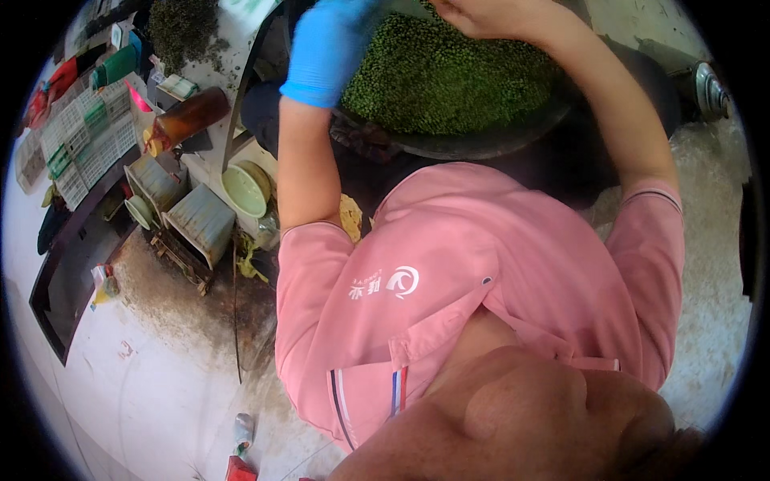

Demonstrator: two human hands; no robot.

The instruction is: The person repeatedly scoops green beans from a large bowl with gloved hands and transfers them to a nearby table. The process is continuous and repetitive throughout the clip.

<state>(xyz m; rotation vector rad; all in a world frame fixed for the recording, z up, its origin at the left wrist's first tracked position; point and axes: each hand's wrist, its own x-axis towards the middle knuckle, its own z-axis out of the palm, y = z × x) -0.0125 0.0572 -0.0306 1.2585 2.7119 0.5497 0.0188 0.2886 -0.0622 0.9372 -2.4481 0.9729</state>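
Note:
A blue glove covers my left hand (334,45), which is at the left rim of a wide dark basin (481,144). That hand is blurred, and its fingers run towards the top edge of the picture. Small round green berries (445,84), perhaps green peppercorns, fill the basin, which sits by my lap. My bare right hand (481,15) is above the far side of the berries, partly cut off by the picture's top edge. Whether either hand holds anything cannot be made out. A pale, translucent patch (412,8) shows between the hands.
Left of me, a table (240,54) bears a pile of dark plant matter (183,30). A brown bottle (192,117), a pale green bowl (245,189), rusty metal boxes (201,219) and white plastic crates (90,141) stand nearby. A metal cylinder (692,81) lies at the right.

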